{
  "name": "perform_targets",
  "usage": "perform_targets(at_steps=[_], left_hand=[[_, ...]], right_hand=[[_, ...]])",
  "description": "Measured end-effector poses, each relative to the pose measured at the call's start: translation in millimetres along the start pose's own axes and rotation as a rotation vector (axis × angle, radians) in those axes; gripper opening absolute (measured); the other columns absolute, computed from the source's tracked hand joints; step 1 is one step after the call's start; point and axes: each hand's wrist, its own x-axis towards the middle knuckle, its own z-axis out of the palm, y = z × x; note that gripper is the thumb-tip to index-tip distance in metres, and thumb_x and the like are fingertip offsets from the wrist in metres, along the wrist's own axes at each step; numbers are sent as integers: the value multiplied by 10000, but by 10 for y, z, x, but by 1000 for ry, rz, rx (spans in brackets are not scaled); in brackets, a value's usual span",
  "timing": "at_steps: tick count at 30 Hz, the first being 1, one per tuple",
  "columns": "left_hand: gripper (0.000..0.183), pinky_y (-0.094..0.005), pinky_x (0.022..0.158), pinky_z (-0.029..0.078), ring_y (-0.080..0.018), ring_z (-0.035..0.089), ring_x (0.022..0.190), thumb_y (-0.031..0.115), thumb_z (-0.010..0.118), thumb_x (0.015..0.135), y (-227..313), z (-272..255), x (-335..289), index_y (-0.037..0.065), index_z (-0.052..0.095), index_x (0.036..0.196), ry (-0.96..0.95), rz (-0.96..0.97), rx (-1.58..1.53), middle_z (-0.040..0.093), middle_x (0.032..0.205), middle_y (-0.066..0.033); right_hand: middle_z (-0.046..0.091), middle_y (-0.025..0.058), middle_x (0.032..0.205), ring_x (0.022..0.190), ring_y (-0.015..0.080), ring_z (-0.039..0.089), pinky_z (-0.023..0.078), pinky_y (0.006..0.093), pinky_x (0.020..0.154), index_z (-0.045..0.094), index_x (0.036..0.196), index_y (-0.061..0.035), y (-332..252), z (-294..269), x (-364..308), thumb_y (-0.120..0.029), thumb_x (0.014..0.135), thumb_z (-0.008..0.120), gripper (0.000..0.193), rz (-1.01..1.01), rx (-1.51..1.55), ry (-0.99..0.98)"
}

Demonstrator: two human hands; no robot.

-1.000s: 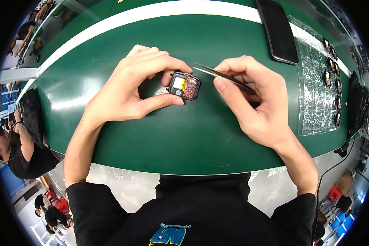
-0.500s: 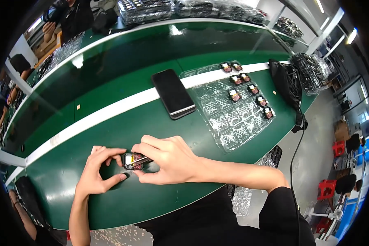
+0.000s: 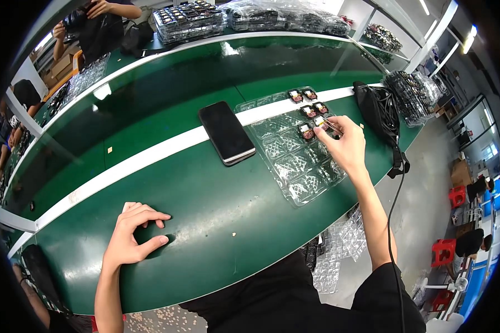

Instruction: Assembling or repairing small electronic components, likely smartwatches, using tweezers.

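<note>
The left hand (image 3: 128,240) curves empty over the smooth green desk (image 3: 205,263); at its two o'clock the right hand (image 3: 348,145) grips metal tweezers (image 3: 332,127) above a clear plastic tray (image 3: 304,187).

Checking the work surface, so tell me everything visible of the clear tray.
The clear tray looks like thin, shiny moulded plastic with rows of patterned compartments. It lies on the green table, right of the black phone. Dark-framed devices sit toward its far end; the right hand is over it, contact unclear.
</note>
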Motion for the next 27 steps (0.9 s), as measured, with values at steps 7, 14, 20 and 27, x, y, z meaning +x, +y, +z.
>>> perform_targets(at_steps=[7,14,20,27], left_hand=[[421,-358,919,400,-190,514,773,149,929,752,-21,12,-57,115,832,1161,2,-26,6,753,939,8],[400,-355,917,401,-184,519,774,144,932,764,-28,15,-34,113,837,1151,4,-20,0,758,940,12],[391,-350,941,408,-177,551,793,163,933,781,-1,-1,-9,117,839,1158,-6,-22,6,763,947,19],[357,-360,987,422,-165,618,839,280,909,909,-60,-45,-113,170,825,1238,-29,32,35,746,971,47]], right_hand=[[684,80,817,704,274,685,536,420,666,838,1082,-24,35,-18,-63,-455,891,885,473,66,-158,-138],[668,80,744,665,215,658,511,393,643,850,1013,-20,-114,59,-71,-440,861,933,455,32,47,-129],[698,73,737,684,236,688,530,410,667,854,1002,-19,-208,90,25,-460,829,946,483,82,22,-258],[714,80,737,667,159,670,537,352,653,843,1075,8,-505,128,84,-455,827,974,541,45,33,-161]])
